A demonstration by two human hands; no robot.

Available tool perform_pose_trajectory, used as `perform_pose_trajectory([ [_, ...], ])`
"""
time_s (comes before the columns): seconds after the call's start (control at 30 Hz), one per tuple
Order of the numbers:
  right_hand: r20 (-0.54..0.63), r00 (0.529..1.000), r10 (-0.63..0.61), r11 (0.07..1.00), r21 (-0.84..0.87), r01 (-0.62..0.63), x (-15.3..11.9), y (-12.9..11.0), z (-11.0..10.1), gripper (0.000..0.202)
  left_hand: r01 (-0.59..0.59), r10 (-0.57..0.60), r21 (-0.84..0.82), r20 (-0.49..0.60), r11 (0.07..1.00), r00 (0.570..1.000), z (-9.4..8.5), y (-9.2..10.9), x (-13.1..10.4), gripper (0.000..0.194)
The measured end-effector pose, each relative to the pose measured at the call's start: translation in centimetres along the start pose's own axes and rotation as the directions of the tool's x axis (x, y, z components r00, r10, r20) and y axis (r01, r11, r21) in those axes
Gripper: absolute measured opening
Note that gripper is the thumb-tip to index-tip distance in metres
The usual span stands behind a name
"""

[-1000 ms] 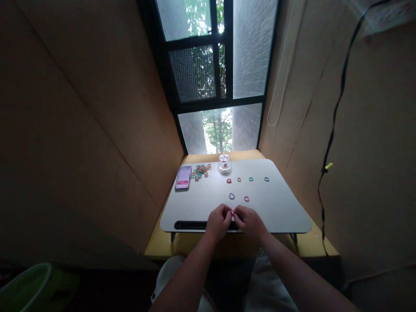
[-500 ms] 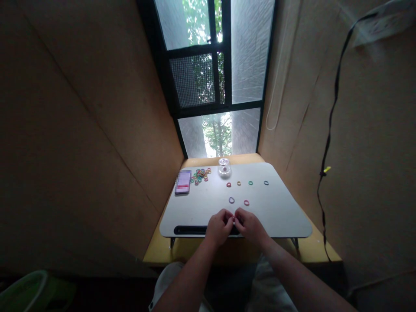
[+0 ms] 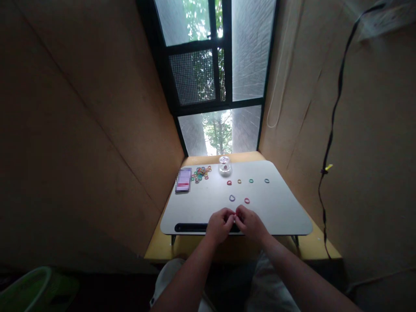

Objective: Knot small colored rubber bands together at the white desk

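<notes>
My left hand (image 3: 220, 224) and my right hand (image 3: 249, 222) meet fingertip to fingertip above the front edge of the white table (image 3: 201, 208). Both are pinched on a small reddish thing, mostly hidden by the fingers. Just beyond them lie a purple band (image 3: 232, 198) and a pink band (image 3: 247, 200). Farther back, a row holds a red band (image 3: 229, 183), a yellow band (image 3: 239, 181), a green band (image 3: 251, 180) and a blue band (image 3: 267, 180). A pile of mixed bands (image 3: 201, 173) lies at the back left.
A phone (image 3: 183, 180) lies at the table's left edge. A clear jar (image 3: 224, 167) stands at the back. The black slot (image 3: 190, 227) runs along the front edge. On the right wall hangs a black cable (image 3: 334, 102); a green basket (image 3: 42, 288) is at lower left.
The whole view has shifted slightly. My hands remain together in nearly the same pinch, and the bands on the table have not moved.
</notes>
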State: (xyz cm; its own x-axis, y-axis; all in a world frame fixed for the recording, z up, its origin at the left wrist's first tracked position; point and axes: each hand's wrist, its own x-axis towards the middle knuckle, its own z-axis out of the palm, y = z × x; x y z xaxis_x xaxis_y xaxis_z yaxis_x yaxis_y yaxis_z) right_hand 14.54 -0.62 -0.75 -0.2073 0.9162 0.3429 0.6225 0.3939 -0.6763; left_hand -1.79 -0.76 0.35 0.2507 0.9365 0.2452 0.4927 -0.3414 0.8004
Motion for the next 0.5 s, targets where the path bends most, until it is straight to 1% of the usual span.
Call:
perform_pose_trajectory([
  [0.27, 0.003, 1.000, -0.003, 1.000, -0.027, 0.004, 0.03, 0.07, -0.12, 0.015, -0.037, 0.042, -0.090, 0.050, 0.995, 0.998, -0.34, 0.13, -0.15, 0.019],
  [0.5, 0.000, 1.000, -0.012, 0.999, -0.031, 0.012, -0.04, -0.07, -0.24, 0.019, -0.027, 0.032, -0.131, 0.041, 0.991, 0.999, -0.20, -0.10, -0.05, 0.021],
])
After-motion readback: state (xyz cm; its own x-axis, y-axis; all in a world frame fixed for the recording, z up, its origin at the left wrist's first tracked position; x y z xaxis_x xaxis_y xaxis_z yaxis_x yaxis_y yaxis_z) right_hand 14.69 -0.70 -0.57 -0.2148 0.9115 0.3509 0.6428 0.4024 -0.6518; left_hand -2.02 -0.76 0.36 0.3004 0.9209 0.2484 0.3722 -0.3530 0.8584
